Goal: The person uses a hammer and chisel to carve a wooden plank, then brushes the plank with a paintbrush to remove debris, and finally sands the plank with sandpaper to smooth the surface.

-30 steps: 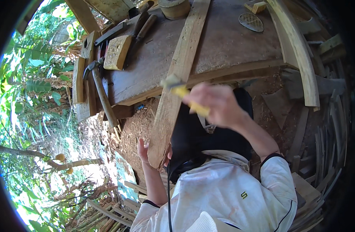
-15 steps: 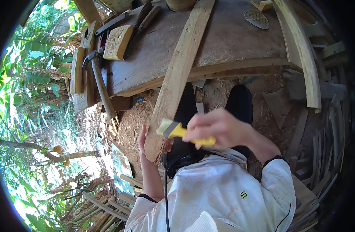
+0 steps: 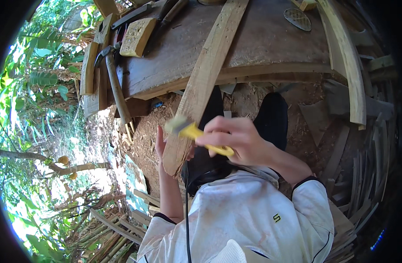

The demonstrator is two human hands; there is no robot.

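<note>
Yellow, blurry-bristled brush [image 3: 193, 131] in the right hand's [image 3: 237, 139] grip; left hand [image 3: 160, 147] mostly hidden beneath the plank [image 3: 202, 85], its grip unclear.

One left hand [image 3: 160, 145] and one right hand [image 3: 237, 139]; one yellow-handled brush [image 3: 193, 130]; one long plank [image 3: 206, 70]; far left, one hammer [image 3: 116, 84]; far right, one oval mesh piece [image 3: 297, 19]; left, two round fruits [image 3: 63, 160].

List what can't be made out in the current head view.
All in the head view:
Left hand: palm hidden beneath the plank.
Plank: far end cut off by the top edge.
Brush bristles: blurred by motion; contact with the plank unclear.
Round object: mostly cut off by the top edge.
</note>
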